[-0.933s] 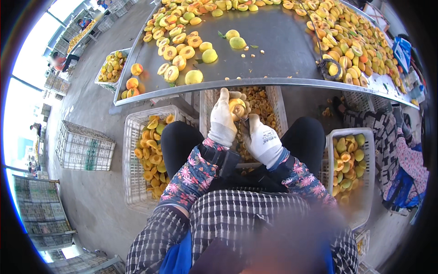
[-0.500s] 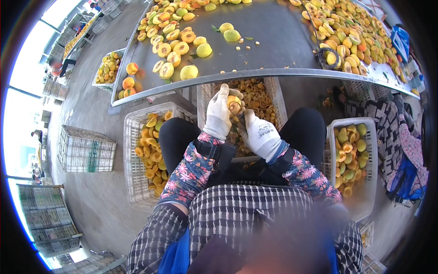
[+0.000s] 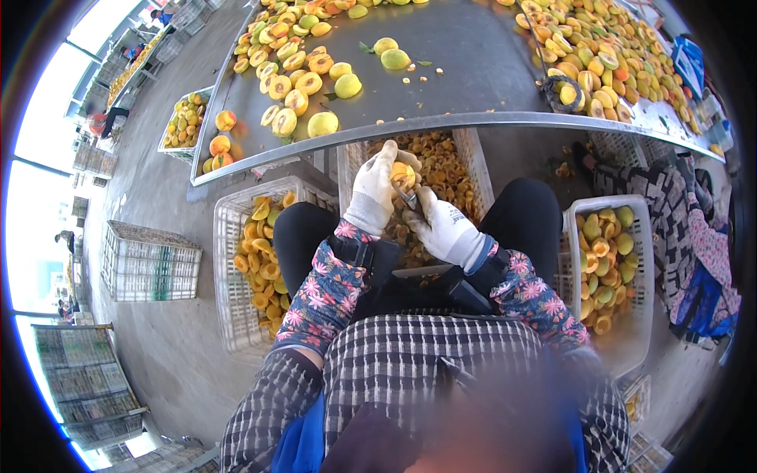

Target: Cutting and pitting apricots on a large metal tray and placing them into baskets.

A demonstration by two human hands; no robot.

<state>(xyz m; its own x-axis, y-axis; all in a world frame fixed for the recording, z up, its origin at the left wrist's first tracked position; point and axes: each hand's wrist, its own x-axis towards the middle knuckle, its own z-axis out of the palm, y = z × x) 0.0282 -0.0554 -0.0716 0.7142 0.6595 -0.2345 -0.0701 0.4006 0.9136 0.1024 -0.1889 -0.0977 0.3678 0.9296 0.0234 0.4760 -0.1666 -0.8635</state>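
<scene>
My left hand, in a white knit glove, is closed around a cut yellow peach above the crate between my knees. In my gloved right hand is a small metal pitting tool, its tip at the peach's cut face. The fingers partly hide the tool, so its full shape does not show. Beneath both hands stands a white crate holding many peach scraps. Halved and whole peaches lie on the metal table just beyond my hands.
White crates of peach halves flank me at the left and right. The table's metal edge runs across in front. A large heap of peaches covers its right side. A co-worker's patterned sleeve shows at far right.
The right hand has turned slightly, and the metal tool now shows more clearly against the peach. The left hand keeps its hold on the peach.
</scene>
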